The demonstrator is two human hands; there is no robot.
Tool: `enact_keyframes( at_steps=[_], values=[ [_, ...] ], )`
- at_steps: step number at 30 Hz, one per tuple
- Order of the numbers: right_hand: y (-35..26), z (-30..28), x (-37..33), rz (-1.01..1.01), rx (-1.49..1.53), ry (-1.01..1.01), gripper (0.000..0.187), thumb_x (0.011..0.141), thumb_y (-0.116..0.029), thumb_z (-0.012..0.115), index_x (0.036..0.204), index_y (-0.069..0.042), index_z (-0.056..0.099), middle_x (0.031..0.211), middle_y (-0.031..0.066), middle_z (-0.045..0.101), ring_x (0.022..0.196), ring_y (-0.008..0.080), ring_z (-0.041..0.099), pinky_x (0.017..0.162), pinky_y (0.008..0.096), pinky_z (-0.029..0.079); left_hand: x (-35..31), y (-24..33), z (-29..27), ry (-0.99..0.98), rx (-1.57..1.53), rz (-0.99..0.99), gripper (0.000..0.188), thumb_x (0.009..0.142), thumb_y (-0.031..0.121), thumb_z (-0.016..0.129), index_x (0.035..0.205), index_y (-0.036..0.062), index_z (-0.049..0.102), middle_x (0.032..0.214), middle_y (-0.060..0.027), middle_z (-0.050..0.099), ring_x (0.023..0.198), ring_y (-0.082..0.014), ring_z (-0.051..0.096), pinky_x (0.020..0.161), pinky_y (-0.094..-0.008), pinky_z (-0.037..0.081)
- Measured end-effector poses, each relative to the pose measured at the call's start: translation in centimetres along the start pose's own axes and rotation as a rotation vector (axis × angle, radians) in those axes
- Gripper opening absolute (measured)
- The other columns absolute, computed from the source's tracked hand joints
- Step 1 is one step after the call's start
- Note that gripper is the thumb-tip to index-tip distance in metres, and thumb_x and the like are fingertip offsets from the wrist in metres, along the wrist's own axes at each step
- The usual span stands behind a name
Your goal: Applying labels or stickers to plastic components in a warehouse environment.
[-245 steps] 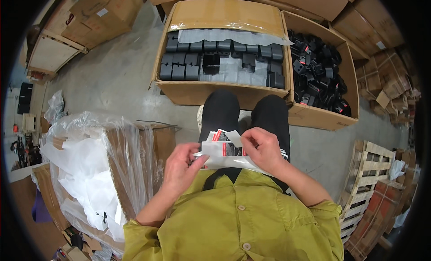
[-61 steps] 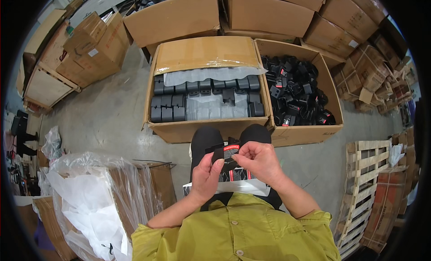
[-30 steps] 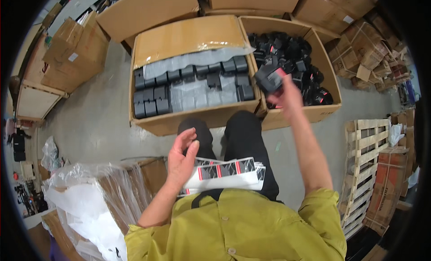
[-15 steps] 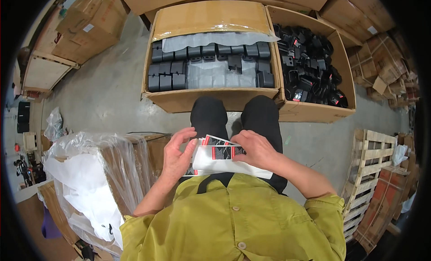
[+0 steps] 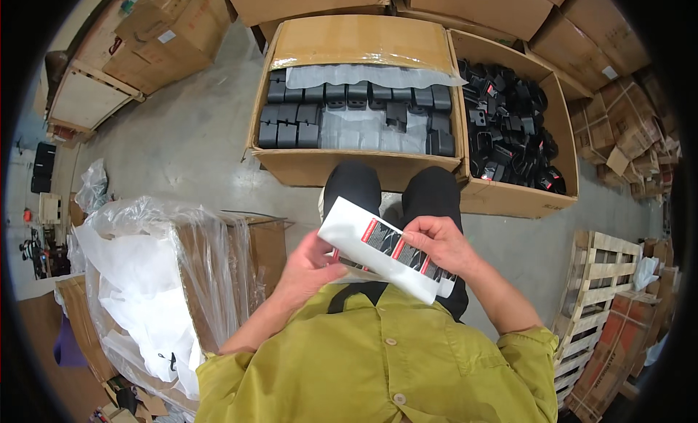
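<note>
Above my lap, a white label sheet [image 5: 356, 221] is tilted, running from upper left to lower right. Black-and-red stickers sit in a row along it. My right hand [image 5: 440, 242] is closed on the sheet's upper edge, thumb lying over a sticker. At the lower left edge is my left hand [image 5: 309, 263], its fingers partly behind the sheet and curled round it. More stickers show beneath, close to the left thumb. Past my knees stands an open carton [image 5: 356, 165] with black plastic parts [image 5: 298, 114] in rows, some under translucent wrapping.
At the right, a second open carton [image 5: 520, 197] holds loose black parts [image 5: 509, 125], several bearing red labels. A plastic-draped box [image 5: 182, 241] is at my left. To the right stands a wooden pallet [image 5: 596, 299], and stacked cartons [image 5: 625, 117] lie behind it. Grey floor [image 5: 182, 132] runs between.
The label sheet has been raised and turned, its right end now lower. My left hand has moved from open beside the sheet to grip its left part. The view has shifted slightly.
</note>
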State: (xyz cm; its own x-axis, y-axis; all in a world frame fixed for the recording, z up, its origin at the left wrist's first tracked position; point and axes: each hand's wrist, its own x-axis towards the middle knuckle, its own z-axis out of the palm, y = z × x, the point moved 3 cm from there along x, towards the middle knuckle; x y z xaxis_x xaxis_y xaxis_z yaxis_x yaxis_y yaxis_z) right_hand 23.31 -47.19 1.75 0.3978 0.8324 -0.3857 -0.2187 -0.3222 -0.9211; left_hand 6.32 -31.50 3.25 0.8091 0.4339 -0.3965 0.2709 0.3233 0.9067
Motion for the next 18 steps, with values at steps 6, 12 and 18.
enact_keyframes(
  at_steps=[6,12,18],
  values=[
    [-0.1,1.9,0.7,0.145,-0.076,0.003,0.009,0.080,-0.011,0.059,0.082,-0.002,0.058,0.071,0.0014,0.057,0.060,0.0066,0.051,0.054,0.0204,0.042,1.0,-1.9,3.0,-0.116,-0.282,-0.289,0.034,0.070,0.006,0.068,0.100,0.0020,0.054,0.088,-0.0044,0.059,0.075,-0.0100,0.055,0.062,-0.0213,0.048],
    [-3.7,4.6,-0.5,-0.462,-0.591,0.002,0.019,0.069,-0.015,0.065,0.082,-0.004,0.055,0.073,0.0117,0.053,0.067,0.0279,0.052,0.059,0.0356,0.042,0.1,-1.3,3.4,-0.067,0.218,-0.389,0.023,0.075,0.011,0.064,0.095,0.0024,0.057,0.082,-0.0041,0.060,0.066,-0.0105,0.057,0.053,-0.0237,0.046],
    [-2.7,4.2,-1.6,-0.339,-0.416,0.014,0.012,0.070,-0.010,0.063,0.078,-0.001,0.063,0.066,0.0116,0.059,0.055,0.0167,0.058,0.050,0.0260,0.045,0.0,-3.9,4.2,-0.293,-0.071,-0.062,0.018,0.080,0.012,0.060,0.094,0.0019,0.058,0.081,-0.0027,0.060,0.064,-0.0080,0.054,0.057,-0.0217,0.046]
  ],
)
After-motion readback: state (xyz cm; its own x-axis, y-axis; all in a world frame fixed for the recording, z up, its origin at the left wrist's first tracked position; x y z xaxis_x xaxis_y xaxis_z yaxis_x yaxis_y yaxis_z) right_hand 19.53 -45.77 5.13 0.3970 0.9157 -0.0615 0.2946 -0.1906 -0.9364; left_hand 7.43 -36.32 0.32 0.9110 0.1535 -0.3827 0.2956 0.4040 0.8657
